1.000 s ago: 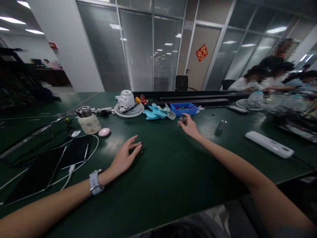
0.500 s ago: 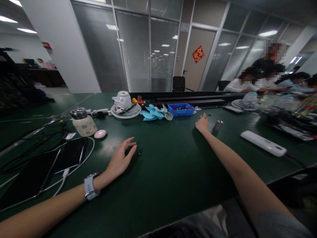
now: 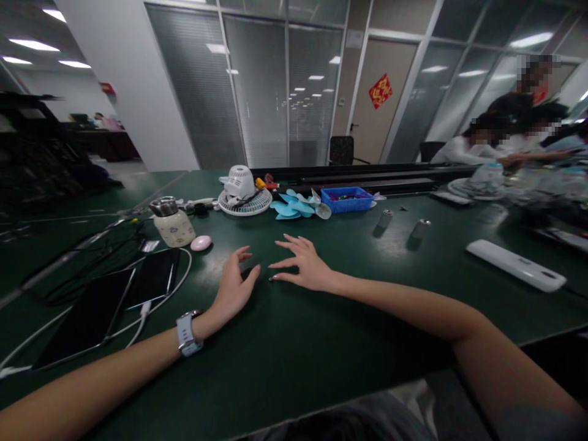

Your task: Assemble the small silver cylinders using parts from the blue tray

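Observation:
My left hand (image 3: 236, 285) hovers or rests at the middle left of the green table, fingers apart and nothing in them. Facing it, my right hand (image 3: 305, 264) has its fingers spread, also holding nothing. A tiny metal piece (image 3: 271, 279) lies by the tip of my right thumb, in the gap between both hands; whether the thumb touches it I cannot tell. Two silver cylinders that look like batteries stand farther right: one cylinder (image 3: 385, 218) and another cylinder (image 3: 421, 229). A small dark piece (image 3: 403, 209) lies behind them.
Along the back sit a white fan body with its grille (image 3: 245, 202), blue fan blades (image 3: 294, 205) and a blue basket (image 3: 348, 201). At left are a bottle (image 3: 173, 228), a pink oval object (image 3: 201, 244), a tablet (image 3: 87, 318) and cables. A white power strip (image 3: 514, 264) lies right. Several people sit beyond.
My right hand has moved from the far right back to the middle, beside my left hand. A second silver cylinder now stands where it was. The view has shifted slightly.

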Demonstrator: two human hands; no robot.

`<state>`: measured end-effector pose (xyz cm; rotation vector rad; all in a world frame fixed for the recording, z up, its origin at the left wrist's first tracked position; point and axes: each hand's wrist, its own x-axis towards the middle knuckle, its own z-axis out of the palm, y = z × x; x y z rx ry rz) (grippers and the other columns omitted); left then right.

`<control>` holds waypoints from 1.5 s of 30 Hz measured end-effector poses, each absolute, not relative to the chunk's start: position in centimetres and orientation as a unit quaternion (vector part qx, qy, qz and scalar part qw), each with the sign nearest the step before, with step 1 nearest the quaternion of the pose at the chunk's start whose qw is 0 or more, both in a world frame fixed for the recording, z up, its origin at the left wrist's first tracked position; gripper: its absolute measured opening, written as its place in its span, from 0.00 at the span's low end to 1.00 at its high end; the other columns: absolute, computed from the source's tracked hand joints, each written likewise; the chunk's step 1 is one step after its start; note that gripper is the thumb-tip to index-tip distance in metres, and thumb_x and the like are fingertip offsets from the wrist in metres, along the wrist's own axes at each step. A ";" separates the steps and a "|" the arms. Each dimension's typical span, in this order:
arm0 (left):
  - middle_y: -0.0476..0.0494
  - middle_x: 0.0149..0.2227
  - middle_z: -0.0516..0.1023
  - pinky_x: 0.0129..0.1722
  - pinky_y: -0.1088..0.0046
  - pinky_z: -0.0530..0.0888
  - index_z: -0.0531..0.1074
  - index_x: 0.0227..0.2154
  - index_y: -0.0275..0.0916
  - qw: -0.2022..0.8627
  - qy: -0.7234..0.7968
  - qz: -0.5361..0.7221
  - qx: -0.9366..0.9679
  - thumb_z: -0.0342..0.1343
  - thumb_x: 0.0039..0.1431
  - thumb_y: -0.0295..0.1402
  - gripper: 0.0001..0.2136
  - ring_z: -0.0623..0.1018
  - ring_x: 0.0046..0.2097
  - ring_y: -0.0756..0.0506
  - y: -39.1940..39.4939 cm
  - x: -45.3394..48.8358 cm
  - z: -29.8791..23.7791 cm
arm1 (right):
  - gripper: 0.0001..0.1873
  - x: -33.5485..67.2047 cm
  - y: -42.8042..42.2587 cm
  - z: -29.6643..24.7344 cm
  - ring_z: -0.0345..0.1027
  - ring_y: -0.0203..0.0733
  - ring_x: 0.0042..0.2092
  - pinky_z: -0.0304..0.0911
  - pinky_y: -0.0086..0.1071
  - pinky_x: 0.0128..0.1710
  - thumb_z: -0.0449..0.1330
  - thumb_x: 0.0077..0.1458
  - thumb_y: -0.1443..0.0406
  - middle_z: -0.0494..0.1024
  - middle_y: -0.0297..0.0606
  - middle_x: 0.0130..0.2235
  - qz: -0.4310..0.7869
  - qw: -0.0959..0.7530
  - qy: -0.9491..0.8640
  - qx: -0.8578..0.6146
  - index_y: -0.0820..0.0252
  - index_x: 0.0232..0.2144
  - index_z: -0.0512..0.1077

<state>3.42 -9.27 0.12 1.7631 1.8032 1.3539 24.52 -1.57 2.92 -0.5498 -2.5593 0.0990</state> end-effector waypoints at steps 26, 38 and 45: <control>0.36 0.52 0.70 0.54 0.52 0.68 0.60 0.56 0.40 0.150 0.632 0.438 0.622 0.53 0.57 0.42 0.25 0.69 0.56 0.38 -9.3 3.4 0.2 | 0.17 46.2 14.6 4.6 0.51 0.56 0.55 0.44 0.51 0.52 0.53 0.59 0.60 0.73 0.50 0.48 -0.233 0.296 -0.619 -0.689 0.62 0.39 0.79; 0.37 0.53 0.69 0.54 0.53 0.68 0.60 0.55 0.40 0.153 0.632 0.432 0.625 0.53 0.57 0.42 0.24 0.69 0.56 0.38 -9.3 3.3 0.2 | 0.18 46.9 15.0 3.8 0.53 0.57 0.53 0.45 0.51 0.50 0.51 0.58 0.59 0.73 0.51 0.47 -0.213 0.287 -0.575 -0.736 0.61 0.40 0.78; 0.37 0.53 0.70 0.53 0.52 0.68 0.60 0.55 0.41 0.153 0.627 0.434 0.628 0.54 0.57 0.42 0.24 0.70 0.56 0.38 -9.3 3.2 0.2 | 0.19 47.1 14.9 4.3 0.56 0.61 0.52 0.48 0.52 0.48 0.54 0.57 0.57 0.74 0.54 0.46 -0.162 0.293 -0.561 -0.757 0.61 0.40 0.79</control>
